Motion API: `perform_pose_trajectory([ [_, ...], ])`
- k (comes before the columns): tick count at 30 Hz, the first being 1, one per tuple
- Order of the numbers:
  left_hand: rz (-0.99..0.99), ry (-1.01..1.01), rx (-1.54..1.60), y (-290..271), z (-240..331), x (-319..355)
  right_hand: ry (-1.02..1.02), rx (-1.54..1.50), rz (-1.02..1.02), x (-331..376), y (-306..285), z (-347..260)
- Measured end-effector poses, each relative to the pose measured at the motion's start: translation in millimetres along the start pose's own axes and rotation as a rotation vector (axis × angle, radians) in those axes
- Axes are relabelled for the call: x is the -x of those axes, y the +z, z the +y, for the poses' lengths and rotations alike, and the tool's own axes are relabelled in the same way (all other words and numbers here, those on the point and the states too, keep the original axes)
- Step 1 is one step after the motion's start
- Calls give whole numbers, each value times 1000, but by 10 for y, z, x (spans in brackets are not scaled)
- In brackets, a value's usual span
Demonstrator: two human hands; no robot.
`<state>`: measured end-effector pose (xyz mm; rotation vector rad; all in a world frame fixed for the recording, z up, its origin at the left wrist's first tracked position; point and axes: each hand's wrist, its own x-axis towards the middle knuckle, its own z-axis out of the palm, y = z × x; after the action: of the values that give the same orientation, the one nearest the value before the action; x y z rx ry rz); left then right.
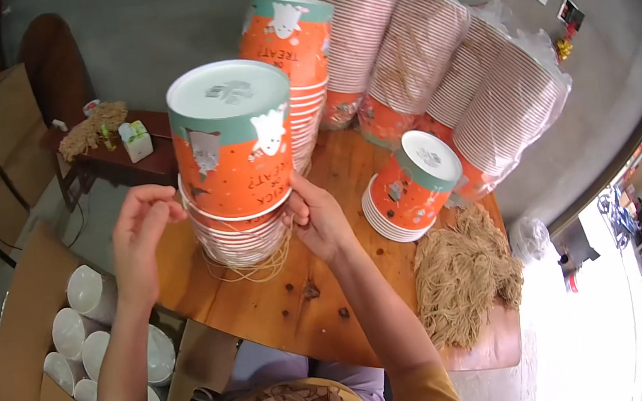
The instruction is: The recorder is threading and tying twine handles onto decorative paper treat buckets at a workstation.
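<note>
In front of me stands an upside-down stack of orange paper buckets [235, 164] with green bands and white ghost figures; their white bases face up. My left hand [141, 239] is at the stack's left side, fingers curled and pinched near the top bucket's rim; anything between them is too small to make out. On the other side my right hand [321, 219] has its fingers closed near the same rim, on thin tan string [274, 265]. Loops of that string hang around the lower rims and lie on the wooden table [251, 316].
A shorter bucket stack [411, 186] stands to the right, beside a heap of tan string [471, 273]. Tall plastic-wrapped bucket stacks [427, 49] line the table's back. At lower left, a cardboard box [28, 285] holds several white tubs. A low dark bench [150, 131] is behind.
</note>
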<state>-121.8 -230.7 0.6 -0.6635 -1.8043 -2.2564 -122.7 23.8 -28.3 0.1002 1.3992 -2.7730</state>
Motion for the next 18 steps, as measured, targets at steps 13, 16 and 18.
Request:
perform_pose_trajectory([
  [13, -359, -93, -123, 852, -554, 602, -1026, 2030, 794, 614, -781, -1082],
  [16, -493, -211, 11, 1252, -800, 600, -859, 2011, 724, 769, -1221, -1344],
  [18, -544, -181, -37, 1522, -1086, 545, -823, 1937, 676, 774, -1253, -1424],
])
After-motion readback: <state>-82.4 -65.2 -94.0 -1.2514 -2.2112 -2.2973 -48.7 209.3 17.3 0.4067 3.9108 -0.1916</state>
